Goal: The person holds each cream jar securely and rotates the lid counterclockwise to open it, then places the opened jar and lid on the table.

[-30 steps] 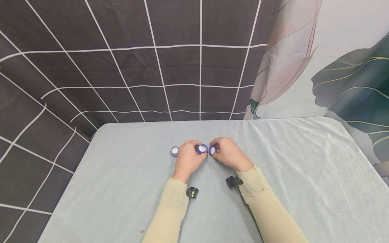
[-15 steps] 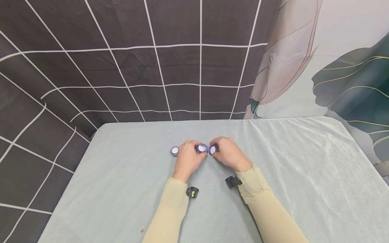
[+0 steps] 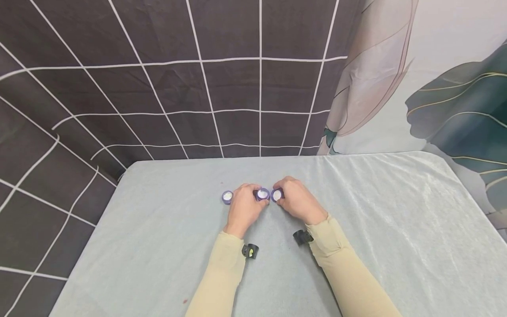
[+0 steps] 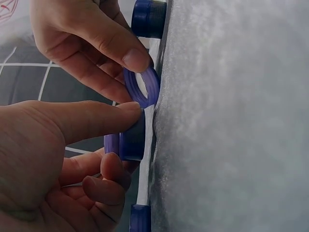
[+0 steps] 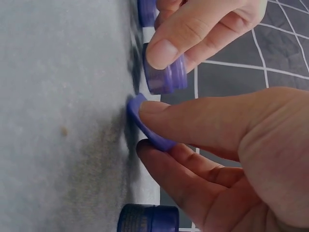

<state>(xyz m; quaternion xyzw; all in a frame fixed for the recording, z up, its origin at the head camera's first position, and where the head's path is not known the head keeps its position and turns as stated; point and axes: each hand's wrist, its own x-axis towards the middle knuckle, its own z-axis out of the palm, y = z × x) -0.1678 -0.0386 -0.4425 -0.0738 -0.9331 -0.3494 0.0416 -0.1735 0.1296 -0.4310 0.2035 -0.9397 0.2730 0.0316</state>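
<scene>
My left hand [image 3: 244, 209] grips a small purple jar [image 3: 263, 193] between thumb and fingers, its white inside facing up. In the left wrist view that jar [image 4: 133, 137] stands at the tabletop with the thumb on its near side. Just right of it, my right hand [image 3: 299, 200] pinches a purple round lid [image 3: 277, 195] with a white inner face. The right wrist view shows the lid [image 5: 153, 136] held tilted on edge, close beside the jar [image 5: 161, 77]. Whether lid and jar touch, I cannot tell.
Another purple jar [image 3: 227, 197] sits left of my left hand. One more dark blue-purple jar [image 5: 149, 220] stands beyond my right hand, hidden in the head view. Pale cloth covers the table [image 3: 158, 246]; a dark gridded curtain [image 3: 233, 88] hangs behind it.
Both hands stay nearly in place, still holding the jar and the lid. The right wrist has shifted very slightly left.
</scene>
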